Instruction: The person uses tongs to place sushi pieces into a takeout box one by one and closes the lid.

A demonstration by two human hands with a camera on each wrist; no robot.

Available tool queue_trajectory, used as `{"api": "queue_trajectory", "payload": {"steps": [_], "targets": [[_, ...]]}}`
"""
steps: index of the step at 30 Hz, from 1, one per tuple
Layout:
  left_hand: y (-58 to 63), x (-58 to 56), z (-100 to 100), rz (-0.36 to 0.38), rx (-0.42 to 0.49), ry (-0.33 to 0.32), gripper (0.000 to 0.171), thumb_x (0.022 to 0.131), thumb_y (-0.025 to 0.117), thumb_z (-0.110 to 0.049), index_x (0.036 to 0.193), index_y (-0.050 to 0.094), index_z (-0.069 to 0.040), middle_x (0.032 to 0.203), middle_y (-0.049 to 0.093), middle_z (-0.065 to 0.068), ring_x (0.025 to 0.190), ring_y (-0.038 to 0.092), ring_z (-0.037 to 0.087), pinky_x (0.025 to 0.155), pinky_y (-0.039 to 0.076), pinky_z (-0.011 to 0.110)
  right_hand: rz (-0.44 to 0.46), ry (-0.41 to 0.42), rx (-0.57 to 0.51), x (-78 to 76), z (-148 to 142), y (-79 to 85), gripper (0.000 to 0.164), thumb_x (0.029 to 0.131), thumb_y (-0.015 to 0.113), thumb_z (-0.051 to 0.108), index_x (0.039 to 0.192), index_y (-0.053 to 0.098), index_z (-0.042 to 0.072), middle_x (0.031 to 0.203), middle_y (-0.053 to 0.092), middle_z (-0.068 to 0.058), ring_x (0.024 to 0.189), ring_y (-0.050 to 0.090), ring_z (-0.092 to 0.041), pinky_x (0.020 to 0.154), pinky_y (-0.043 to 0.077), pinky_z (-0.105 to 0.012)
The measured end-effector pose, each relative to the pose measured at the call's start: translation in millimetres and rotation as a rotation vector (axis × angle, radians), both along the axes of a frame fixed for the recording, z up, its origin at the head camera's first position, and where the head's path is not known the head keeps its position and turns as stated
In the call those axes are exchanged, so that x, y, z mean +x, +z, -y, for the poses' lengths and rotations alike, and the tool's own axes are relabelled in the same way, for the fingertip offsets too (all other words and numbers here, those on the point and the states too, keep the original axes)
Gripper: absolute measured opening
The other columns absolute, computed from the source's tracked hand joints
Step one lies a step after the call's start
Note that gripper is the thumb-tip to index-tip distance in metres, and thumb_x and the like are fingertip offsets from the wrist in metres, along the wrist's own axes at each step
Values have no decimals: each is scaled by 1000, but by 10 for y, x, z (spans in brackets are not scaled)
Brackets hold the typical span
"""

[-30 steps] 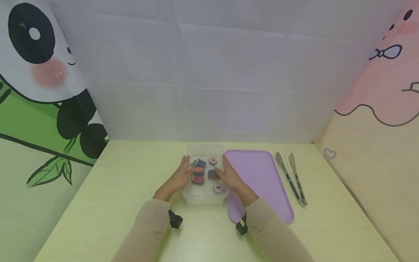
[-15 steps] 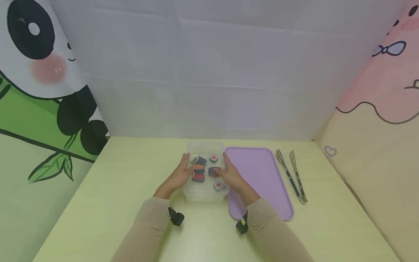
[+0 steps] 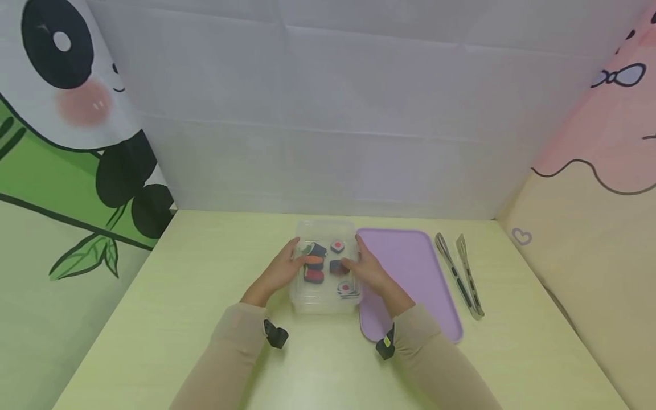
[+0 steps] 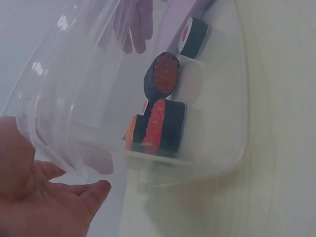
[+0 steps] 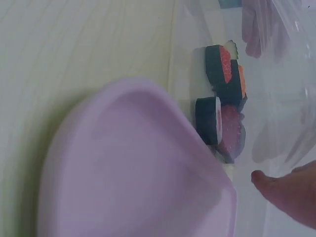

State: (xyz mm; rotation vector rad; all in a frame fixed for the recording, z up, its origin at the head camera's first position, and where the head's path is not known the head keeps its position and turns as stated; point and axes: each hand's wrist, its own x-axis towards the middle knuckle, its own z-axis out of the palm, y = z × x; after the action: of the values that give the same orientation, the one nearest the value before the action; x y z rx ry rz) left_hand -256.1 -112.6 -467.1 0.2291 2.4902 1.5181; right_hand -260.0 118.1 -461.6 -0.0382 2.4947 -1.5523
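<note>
A clear plastic box (image 3: 318, 304) stands on the table, with several toy sushi pieces inside. My left hand (image 3: 279, 270) grips its left side, with the thumb over the top edge. On the opposite side my right hand (image 3: 373, 273) holds the box in the same way. Through the clear wall, the left wrist view shows a dark piece with a red top (image 4: 165, 74) and a white-and-dark roll (image 4: 193, 38). In the right wrist view, a roll (image 5: 208, 120) lies against a reddish piece (image 5: 231, 132), near the right thumb.
A purple tray (image 3: 405, 267) lies just right of the box, partly under my right forearm. Farther right rest metal tongs (image 3: 461, 279), their arms spread. A pale wall sheet (image 3: 328, 142) closes off the back, and printed cartoon panels stand at both sides.
Everything in the head view has shifted slightly right and up, the table edge included. Both hands stay at the sides of the box, and the left thumb reaches slightly farther over it.
</note>
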Motion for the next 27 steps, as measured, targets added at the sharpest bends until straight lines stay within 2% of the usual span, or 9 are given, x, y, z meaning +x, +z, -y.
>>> {"api": "queue_trajectory", "payload": {"steps": [4, 6, 8, 12, 15, 18, 20, 22, 27], "targets": [[11, 38, -62, 16, -6, 46, 70, 105, 43, -32, 156, 3, -4, 157, 18, 25, 141, 20, 43, 111, 21, 59, 10, -40, 61, 79, 26, 10, 80, 97, 58, 23, 157, 8, 6, 157, 19, -22, 141, 21, -42, 113, 16, -56], [16, 68, -94, 11, -18, 64, 74, 104, 43, -36, 156, 1, -5, 157, 18, 24, 141, 21, 43, 111, 21, 58, 0, -37, 80, 141, 51, 38, 80, 97, 58, 22, 156, 7, 4, 157, 18, -21, 142, 19, -41, 114, 16, -54], [27, 102, -124, -10, -26, 73, 77, 103, 44, -42, 156, 2, -4, 157, 18, 24, 141, 20, 42, 112, 21, 57, -27, -28, 82, 192, 77, 72, 79, 98, 57, 21, 156, 7, 2, 158, 17, -21, 142, 18, -40, 114, 15, -52], [18, 154, -168, -66, -54, 73, 72, 105, 43, -34, 154, 7, 3, 156, 17, 27, 142, 17, 43, 113, 18, 56, -80, -25, 103, 247, 105, 65, 76, 98, 57, 19, 154, 11, -2, 156, 19, -25, 141, 20, -42, 114, 17, -54], [-9, 222, -183, -49, -111, 98, 64, 105, 40, -22, 154, 7, 4, 154, 21, 29, 140, 21, 44, 112, 20, 57, -77, -27, 128, 303, 118, 23, 74, 98, 56, 19, 154, 13, -1, 154, 25, -26, 135, 33, -43, 112, 22, -54], [-38, 289, -192, -24, -158, 126, 64, 105, 39, -21, 155, 5, 1, 153, 25, 28, 138, 25, 45, 110, 23, 59, -87, -22, 114, 367, 137, -11, 72, 99, 55, 18, 154, 13, -2, 151, 30, -28, 118, 52, -43, 109, 29, -55], [-62, 319, -196, -36, -164, 125, 64, 105, 38, -22, 155, 4, 1, 153, 25, 28, 137, 26, 46, 110, 23, 59, -104, -17, 102, 395, 141, -37, 71, 100, 54, 18, 154, 13, -2, 150, 30, -29, 110, 56, -42, 109, 30, -54], [-83, 337, -196, -60, -153, 119, 64, 106, 38, -21, 154, 4, 2, 153, 22, 29, 138, 24, 47, 110, 22, 59, -121, -22, 97, 416, 141, -57, 71, 100, 54, 19, 154, 13, -3, 151, 27, -30, 117, 52, -42, 111, 26, -53], [-117, 363, -197, -102, -109, 112, 64, 106, 40, -19, 154, 5, 4, 154, 19, 31, 138, 21, 47, 110, 22, 60, -149, -9, 97, 425, 131, -96, 71, 100, 54, 19, 153, 12, -6, 154, 21, -29, 139, 24, -44, 114, 16, -53]]}}
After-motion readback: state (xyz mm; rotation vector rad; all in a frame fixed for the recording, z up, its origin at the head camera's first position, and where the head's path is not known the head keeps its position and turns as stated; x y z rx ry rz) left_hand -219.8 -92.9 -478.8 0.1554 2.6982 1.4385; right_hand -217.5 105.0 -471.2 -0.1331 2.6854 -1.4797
